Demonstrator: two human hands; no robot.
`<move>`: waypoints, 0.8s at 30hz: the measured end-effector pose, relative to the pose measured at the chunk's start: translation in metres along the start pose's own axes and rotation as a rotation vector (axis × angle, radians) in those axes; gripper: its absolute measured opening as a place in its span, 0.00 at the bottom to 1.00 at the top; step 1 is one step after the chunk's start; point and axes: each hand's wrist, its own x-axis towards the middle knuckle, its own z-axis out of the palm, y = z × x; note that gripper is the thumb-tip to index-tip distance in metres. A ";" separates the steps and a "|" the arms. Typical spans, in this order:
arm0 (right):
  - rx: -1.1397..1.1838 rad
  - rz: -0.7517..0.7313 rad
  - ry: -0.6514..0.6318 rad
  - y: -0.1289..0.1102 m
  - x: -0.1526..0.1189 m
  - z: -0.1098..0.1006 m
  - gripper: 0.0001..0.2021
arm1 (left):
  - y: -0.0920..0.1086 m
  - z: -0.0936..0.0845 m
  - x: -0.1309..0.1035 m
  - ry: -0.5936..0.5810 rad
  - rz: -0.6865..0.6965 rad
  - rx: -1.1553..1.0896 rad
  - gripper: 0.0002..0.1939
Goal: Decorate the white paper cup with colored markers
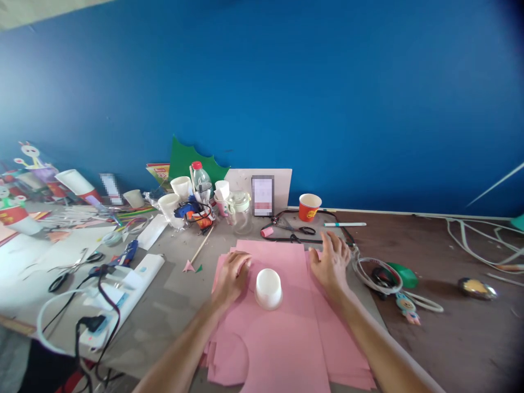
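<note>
A white paper cup point(269, 289) stands upside down on a stack of pink paper sheets point(282, 344), between my two hands. My left hand point(234, 275) rests on the pink paper just left of the cup, fingers loosely bent and holding nothing, apart from the cup. On the other side, my right hand point(332, 261) is over the right part of the sheets, its fingers spread and nothing in them. It does not touch the cup either. A curved outline shows on the pink sheet at the lower left.
Behind the paper are a phone point(262, 195), a glass jug point(240, 210), a red paper cup point(310, 207), scissors point(307, 230) and a marker point(345, 224). To the left lie a power strip point(139, 289) with cords and more scissors point(61, 281). Coiled cable point(360, 273) sits right.
</note>
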 end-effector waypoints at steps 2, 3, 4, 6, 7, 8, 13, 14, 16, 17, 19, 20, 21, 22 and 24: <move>0.003 -0.016 -0.002 0.002 0.001 -0.002 0.21 | -0.001 0.001 0.000 0.005 0.002 -0.008 0.11; 0.005 -0.023 -0.010 0.003 0.003 -0.004 0.20 | -0.002 0.002 0.000 0.008 0.005 -0.014 0.10; 0.003 -0.027 -0.021 0.005 0.006 -0.006 0.20 | -0.003 0.003 0.000 0.011 0.009 -0.021 0.10; -0.018 -0.024 -0.063 0.011 0.020 -0.010 0.20 | -0.004 0.004 0.000 0.021 0.017 -0.042 0.10; -0.044 -0.016 -0.088 0.014 0.029 -0.012 0.19 | -0.005 0.005 0.000 0.027 0.020 -0.054 0.09; -0.082 -0.010 -0.135 0.018 0.041 -0.013 0.19 | -0.005 0.006 0.000 0.031 0.022 -0.064 0.09; -0.272 -0.005 -0.346 0.042 0.106 -0.004 0.20 | -0.006 0.007 -0.001 0.015 0.021 -0.040 0.10; -0.292 -0.013 -0.373 0.046 0.116 0.000 0.20 | -0.006 0.007 -0.001 0.010 0.016 -0.035 0.10; -0.333 -0.043 -0.438 0.055 0.132 0.010 0.20 | -0.005 0.007 -0.001 -0.002 0.004 -0.033 0.10; -0.351 -0.063 -0.475 0.059 0.138 0.016 0.20 | -0.005 0.006 -0.001 -0.008 -0.003 -0.032 0.10; -0.385 -0.107 -0.547 0.066 0.146 0.025 0.19 | -0.003 0.006 -0.002 -0.019 -0.010 -0.032 0.10; -0.401 -0.128 -0.579 0.069 0.149 0.030 0.19 | -0.002 0.006 -0.002 -0.025 -0.010 -0.033 0.10; -0.416 -0.148 -0.607 0.072 0.151 0.033 0.18 | -0.002 0.006 -0.002 -0.030 -0.007 -0.036 0.09; -0.430 -0.164 -0.631 0.074 0.153 0.037 0.18 | -0.001 0.005 -0.002 -0.033 -0.004 -0.038 0.09; -0.460 -0.188 -0.661 0.077 0.156 0.042 0.17 | 0.000 0.005 -0.002 -0.045 -0.003 -0.045 0.10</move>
